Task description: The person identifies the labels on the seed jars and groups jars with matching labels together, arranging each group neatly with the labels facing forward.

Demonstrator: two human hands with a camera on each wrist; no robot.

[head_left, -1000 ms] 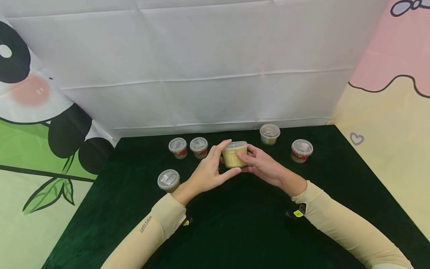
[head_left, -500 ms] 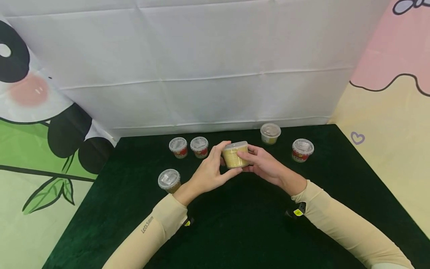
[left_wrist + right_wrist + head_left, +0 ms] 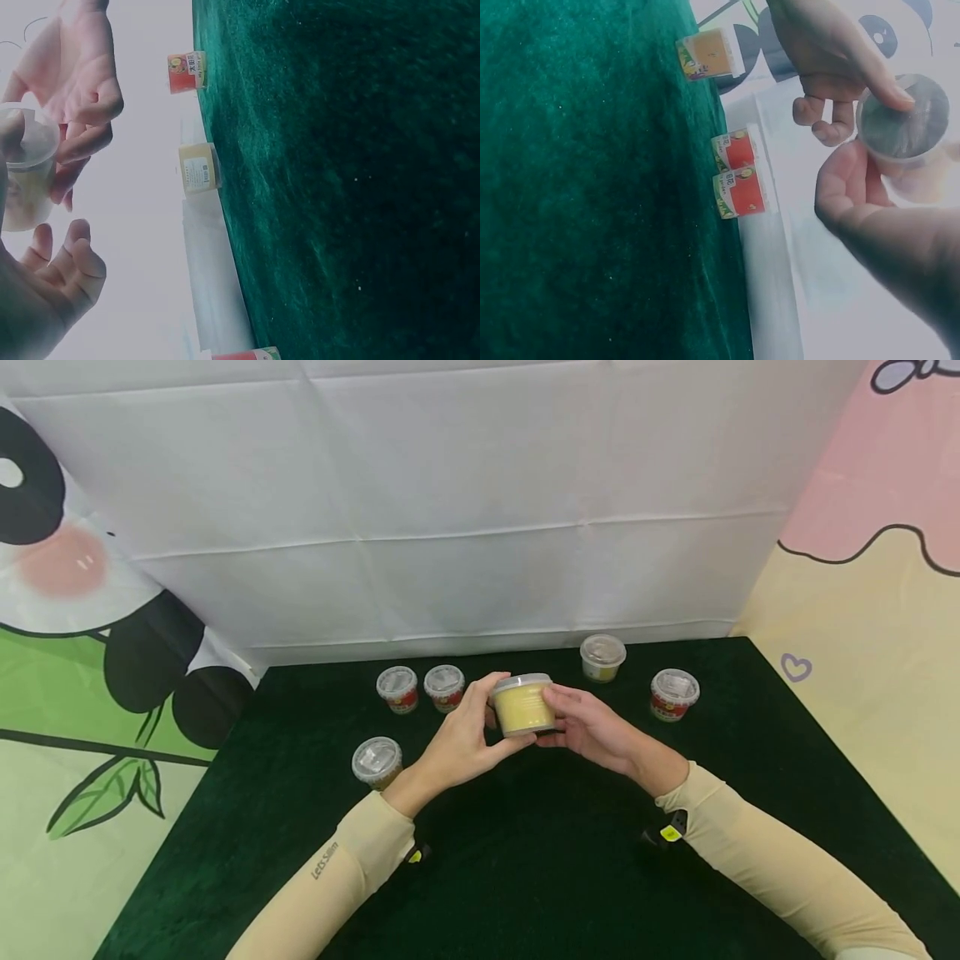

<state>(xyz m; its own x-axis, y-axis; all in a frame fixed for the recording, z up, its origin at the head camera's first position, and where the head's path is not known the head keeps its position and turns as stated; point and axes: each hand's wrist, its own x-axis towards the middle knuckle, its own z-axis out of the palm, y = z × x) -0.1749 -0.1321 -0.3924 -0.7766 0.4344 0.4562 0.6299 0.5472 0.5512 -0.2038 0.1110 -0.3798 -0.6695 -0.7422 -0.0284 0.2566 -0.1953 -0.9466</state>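
A small round plastic tub (image 3: 523,707) with yellow contents and a clear lid is held up above the table between both hands. My left hand (image 3: 459,739) grips it from the left, thumb low near the base and fingers at the upper far side. From the right, my right hand (image 3: 596,731) holds it with the thumb at the upper right side and fingers lower down. In the right wrist view, the left thumb presses on the flat round end of the tub (image 3: 919,124). Some fingers behind the tub are hidden in the head view.
On the dark green cloth (image 3: 525,877) stand two red-labelled tubs (image 3: 397,691) at the back left and a brownish tub (image 3: 377,762) by the left wrist. A yellowish tub (image 3: 602,657) and a red-labelled tub (image 3: 674,694) stand right. A white curtain (image 3: 465,527) hangs behind.
The yellow tub has turned slightly and shifted a little left. My right thumb has slid from the tub's front to its right edge. The left hand stays nearly in place.
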